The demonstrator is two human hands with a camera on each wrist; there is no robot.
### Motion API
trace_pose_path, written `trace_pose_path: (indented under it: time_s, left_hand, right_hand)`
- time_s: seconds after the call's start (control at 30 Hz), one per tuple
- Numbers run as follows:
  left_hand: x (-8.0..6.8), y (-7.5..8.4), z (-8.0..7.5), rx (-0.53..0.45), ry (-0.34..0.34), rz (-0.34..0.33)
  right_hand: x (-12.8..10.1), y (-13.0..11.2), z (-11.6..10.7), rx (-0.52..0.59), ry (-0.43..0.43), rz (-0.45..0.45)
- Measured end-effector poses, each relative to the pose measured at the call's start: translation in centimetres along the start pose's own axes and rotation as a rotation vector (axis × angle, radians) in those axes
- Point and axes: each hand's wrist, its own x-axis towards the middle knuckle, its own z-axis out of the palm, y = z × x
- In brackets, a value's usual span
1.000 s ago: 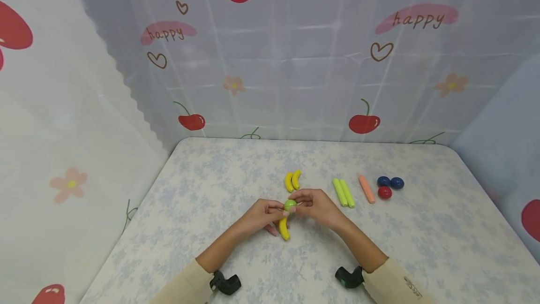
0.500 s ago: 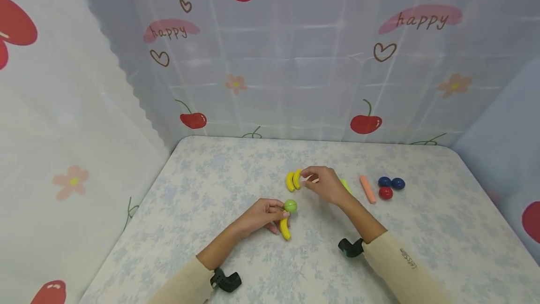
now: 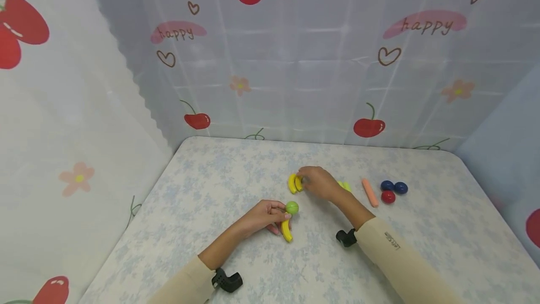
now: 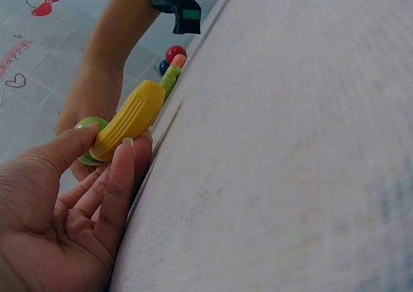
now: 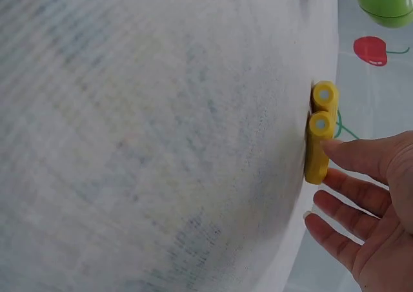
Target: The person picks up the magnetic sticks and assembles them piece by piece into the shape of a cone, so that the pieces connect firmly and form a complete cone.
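Lying near-to-far: far pair's right toy banana [image 3: 298,183] | left of right hand [image 3: 319,183], the closer: thumb touching, fingers part-spread, grip unclear | left hand [image 3: 265,215] pinching near banana [image 3: 287,231]

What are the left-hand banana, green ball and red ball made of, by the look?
Banana: likely moulded plastic, satin finish; even yellow with clean lengthwise ridges.
Green ball: probably hard plastic, smooth with a soft sheen; a seam-like line shows in the right-wrist view.
Red ball: glossy, with a bright highlight; plastic or painted wood, can't tell which.
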Motion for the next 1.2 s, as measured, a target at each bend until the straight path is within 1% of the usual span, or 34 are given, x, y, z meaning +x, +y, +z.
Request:
trace_pose_path:
  time_s: [0.13, 0.2, 0.43, 0.67, 0.73, 0.8, 0.9, 1.03, 1.2]
  left_hand:
    - [0.1, -0.1, -0.1, 0.002, 0.002, 0.001]
    - [0.1, -0.1, -0.1, 0.003, 0.000, 0.002]
    - [0.0, 0.1, 0.0, -0.016, -0.006, 0.002]
    - [-0.1, 0.2, 0.1, -0.026, -0.002, 0.001]
    - [-0.1, 0.1, 0.1, -0.026, 0.002, 0.000]
    - [-0.1, 0.1, 0.2, -0.030, 0.005, -0.001]
    - [-0.1, 0.0, 0.2, -0.035, 0.007, 0.000]
    - [-0.1, 0.1, 0.2, -0.041, 0.017, 0.004]
    - [0.0, 0.1, 0.2, -0.043, 0.045, -0.005]
  right_hand:
    - [0.0, -0.1, 0.1, -0.065, -0.015, 0.013]
    - [-0.1, -0.2, 0.1, -0.088, -0.024, 0.002]
    - [-0.6, -0.6, 0.2, -0.119, -0.068, -0.024]
    - [-1.3, -1.0, 0.2, -0.161, -0.088, -0.003]
    - [-1.5, -1.0, 0.2, -0.157, -0.090, 0.013]
    - [-1.7, -1.0, 0.3, -0.146, -0.083, 0.035]
    - [-2.3, -1.0, 0.4, -0.122, -0.049, 0.073]
    - [-3.5, -1.2, 0.3, -0.088, 0.013, 0.095]
    - [-4.7, -1.6, 0.0, -0.055, 0.063, 0.122]
